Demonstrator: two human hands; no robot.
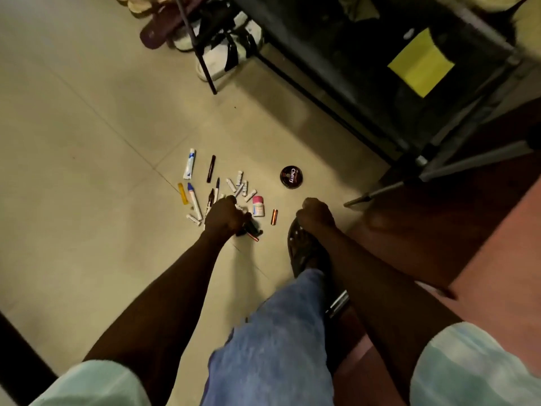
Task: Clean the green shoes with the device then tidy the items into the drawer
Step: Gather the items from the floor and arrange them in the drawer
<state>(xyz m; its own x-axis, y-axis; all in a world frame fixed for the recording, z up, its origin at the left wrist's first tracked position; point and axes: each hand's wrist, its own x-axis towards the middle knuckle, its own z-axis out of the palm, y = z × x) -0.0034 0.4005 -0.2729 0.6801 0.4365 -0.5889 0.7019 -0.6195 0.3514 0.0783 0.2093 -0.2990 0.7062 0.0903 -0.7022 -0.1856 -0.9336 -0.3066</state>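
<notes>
A: Where are the hands?

B: Both are low over the tiled floor. The left hand has its fingers clamped round a bunch of small dark items, one with an orange stripe poking out on the near side. The right hand is curled into a fist just over the toe of a dark sandal; whether it holds anything, I cannot tell.

A: And the rest of the items?

B: Scattered on the floor just beyond the left hand: a white and blue tube, a dark pen, markers, small white cylinders and a pink-capped bottle. A battery lies between the hands. A round polish tin sits farther off, to the right.

A: The green shoes?

B: I cannot pick them out. White sneakers sit at the far side under a black rack.
</notes>
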